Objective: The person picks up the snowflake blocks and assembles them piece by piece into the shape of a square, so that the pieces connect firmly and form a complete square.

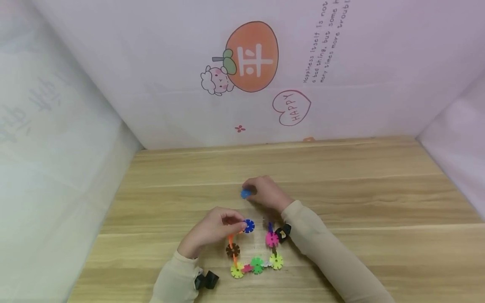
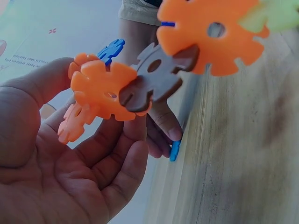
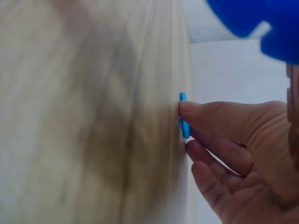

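Note:
My left hand [image 1: 212, 229] pinches one end of a chain of notched plastic snowflake discs. Around its thumb and fingers in the left wrist view are orange discs [image 2: 105, 88] and a dark blue disc [image 2: 111, 51]; a brown disc [image 2: 156, 72] links on from there. From that hand the chain bends in a U, past a green disc [image 1: 257, 265] at the near side and up to a pink disc [image 1: 272, 239] beside the right sleeve. Farther out, my right hand [image 1: 268, 193] pinches a light blue disc [image 3: 185, 127] between thumb and fingers, close to the tabletop.
A wood-grain table [image 1: 360, 181] lies beneath both hands. White printed cloth [image 1: 170, 84] stands along its back, with more cloth on both sides. Black wrist devices [image 1: 207, 280] are strapped at the sleeves, the right one next to the pink disc.

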`<state>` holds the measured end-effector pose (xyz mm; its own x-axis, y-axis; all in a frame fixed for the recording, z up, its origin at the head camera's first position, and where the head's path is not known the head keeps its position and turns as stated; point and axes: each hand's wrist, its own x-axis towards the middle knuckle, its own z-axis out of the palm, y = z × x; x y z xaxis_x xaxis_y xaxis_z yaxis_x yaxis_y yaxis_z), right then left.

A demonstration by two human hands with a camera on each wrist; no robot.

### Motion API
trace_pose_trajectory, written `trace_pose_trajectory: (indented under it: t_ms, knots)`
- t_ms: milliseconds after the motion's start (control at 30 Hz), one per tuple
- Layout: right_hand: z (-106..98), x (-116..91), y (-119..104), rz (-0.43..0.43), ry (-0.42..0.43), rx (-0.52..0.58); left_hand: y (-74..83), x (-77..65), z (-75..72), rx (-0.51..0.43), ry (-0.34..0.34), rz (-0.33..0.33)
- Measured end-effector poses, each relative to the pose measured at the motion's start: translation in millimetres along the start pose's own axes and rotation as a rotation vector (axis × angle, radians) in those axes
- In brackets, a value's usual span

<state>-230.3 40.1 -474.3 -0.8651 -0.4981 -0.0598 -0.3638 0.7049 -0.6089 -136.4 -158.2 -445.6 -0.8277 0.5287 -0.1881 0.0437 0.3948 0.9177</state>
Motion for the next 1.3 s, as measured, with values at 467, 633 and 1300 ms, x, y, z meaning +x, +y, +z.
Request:
trace_pose_trajectory:
  t_ms: [467, 633, 1300]
  knots:
    - [-10.0, -25.9, 14.2, -0.007, 0.0, 0.097, -1.1, 2.0, 0.0, 0.076, 0.05, -0.043]
    - [-11.6, -40.5, 25.9, -0.009, 0.029, 0.211, -2.5, 2.8, 1.0, 0.095, 0.061, -0.042]
    - [-25.9, -80.1, 6.9, -0.297, 0.062, 0.211, -3.5, 4.8, 2.4, 0.082, 0.093, -0.063]
